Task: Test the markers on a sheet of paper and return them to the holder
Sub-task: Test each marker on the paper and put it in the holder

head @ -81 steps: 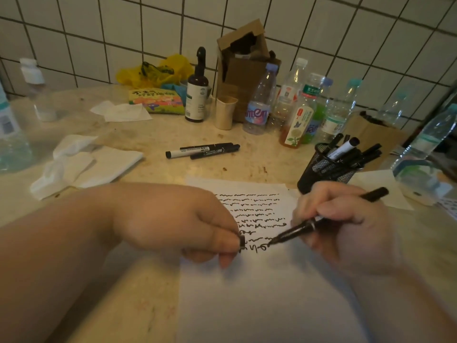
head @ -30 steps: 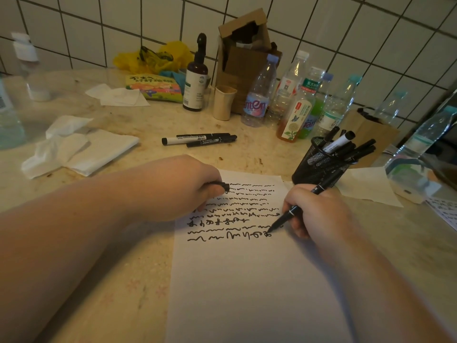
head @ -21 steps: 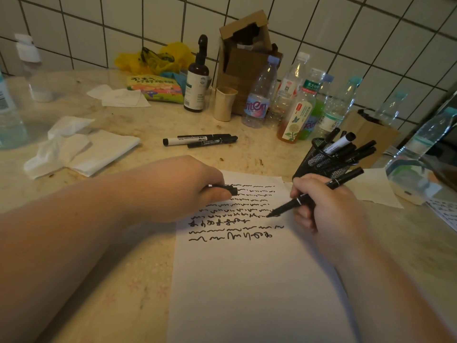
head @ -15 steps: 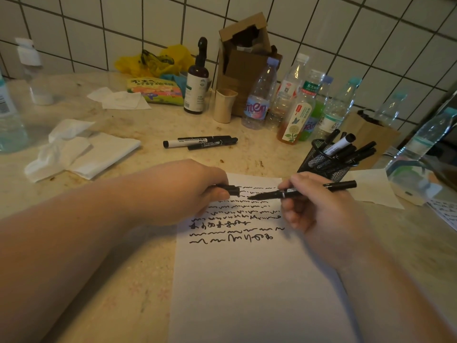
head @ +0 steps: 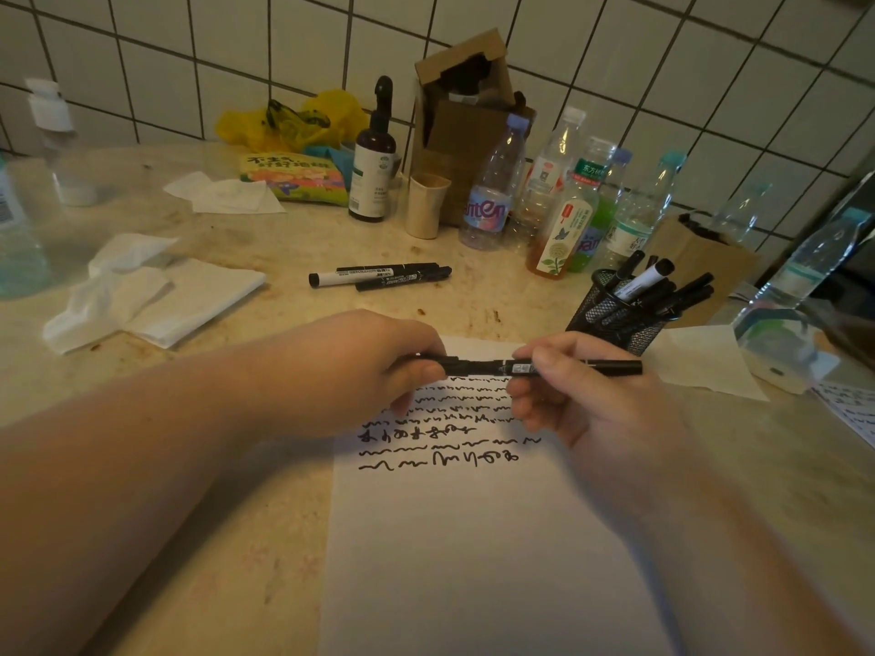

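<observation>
A white sheet of paper [head: 473,551] lies on the counter with several rows of black squiggles near its top. Above those lines my right hand [head: 568,400] grips a black marker [head: 611,368] held level. My left hand [head: 374,366] pinches the black cap [head: 454,366], which sits over the marker's tip end. A black mesh holder [head: 615,319] with several markers stands just right of the sheet's top. Two more markers [head: 379,277] lie on the counter behind the sheet.
Crumpled tissues [head: 142,295] lie to the left. Several plastic bottles [head: 558,201], a dark pump bottle [head: 374,168], a paper cup [head: 426,205] and a cardboard box [head: 468,116] line the tiled wall. Another tissue [head: 705,362] and a clear bottle [head: 805,277] lie at right.
My right hand lifted the marker off the paper and turned it level. My left hand brought the cap to the tip, and the two now meet.
</observation>
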`<state>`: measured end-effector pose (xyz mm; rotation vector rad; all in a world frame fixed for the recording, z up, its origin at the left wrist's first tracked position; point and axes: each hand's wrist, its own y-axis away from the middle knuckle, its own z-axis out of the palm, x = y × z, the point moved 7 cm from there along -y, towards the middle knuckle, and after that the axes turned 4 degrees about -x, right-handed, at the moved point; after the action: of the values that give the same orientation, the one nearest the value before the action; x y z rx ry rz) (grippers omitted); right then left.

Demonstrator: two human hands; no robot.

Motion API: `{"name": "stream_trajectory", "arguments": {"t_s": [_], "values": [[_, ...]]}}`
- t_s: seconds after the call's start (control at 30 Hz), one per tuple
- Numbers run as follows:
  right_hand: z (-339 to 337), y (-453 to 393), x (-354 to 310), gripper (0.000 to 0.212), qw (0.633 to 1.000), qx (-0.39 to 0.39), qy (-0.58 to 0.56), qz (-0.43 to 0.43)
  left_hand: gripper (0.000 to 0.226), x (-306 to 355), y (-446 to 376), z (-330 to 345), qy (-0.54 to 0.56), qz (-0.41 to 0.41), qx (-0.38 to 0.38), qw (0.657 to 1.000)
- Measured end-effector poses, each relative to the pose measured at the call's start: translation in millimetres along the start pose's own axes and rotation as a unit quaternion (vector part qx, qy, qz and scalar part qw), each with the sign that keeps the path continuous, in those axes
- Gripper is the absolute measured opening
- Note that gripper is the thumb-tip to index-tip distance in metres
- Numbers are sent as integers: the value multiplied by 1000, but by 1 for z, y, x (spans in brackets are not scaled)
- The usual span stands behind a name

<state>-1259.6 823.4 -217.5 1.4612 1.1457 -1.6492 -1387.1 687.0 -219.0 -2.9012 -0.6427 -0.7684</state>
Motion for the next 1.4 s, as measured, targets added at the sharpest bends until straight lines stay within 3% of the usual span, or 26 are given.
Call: {"name": "stream_trajectory", "arguments": {"t_s": [0.43,0.8,0.97,1.03,1.1,1.23,1.4], "values": [[4,0,-1,7,1000,-4,-5,6,20,12,6,-2,-10,19,-9,1000],[7,-2,-5,35,997,-77,-5,-29,26,12,10,-1,145,30,-47,988],[7,0,-5,28,995,-62,64,-40,17,7,4,2,94,5,-30,995],[5,0,-8,12,995,-29,75,-62,14,4,1,-2,63,-9,4,998],[-6,1,-16,8,993,53,43,-97,24,-1,1,-9,39,-20,31,999],[-42,8,-31,17,957,231,89,-150,22,-7,4,-12,23,-33,38,998],[-59,9,-32,25,920,308,174,-167,21,-7,2,-9,12,-28,33,999]]}}
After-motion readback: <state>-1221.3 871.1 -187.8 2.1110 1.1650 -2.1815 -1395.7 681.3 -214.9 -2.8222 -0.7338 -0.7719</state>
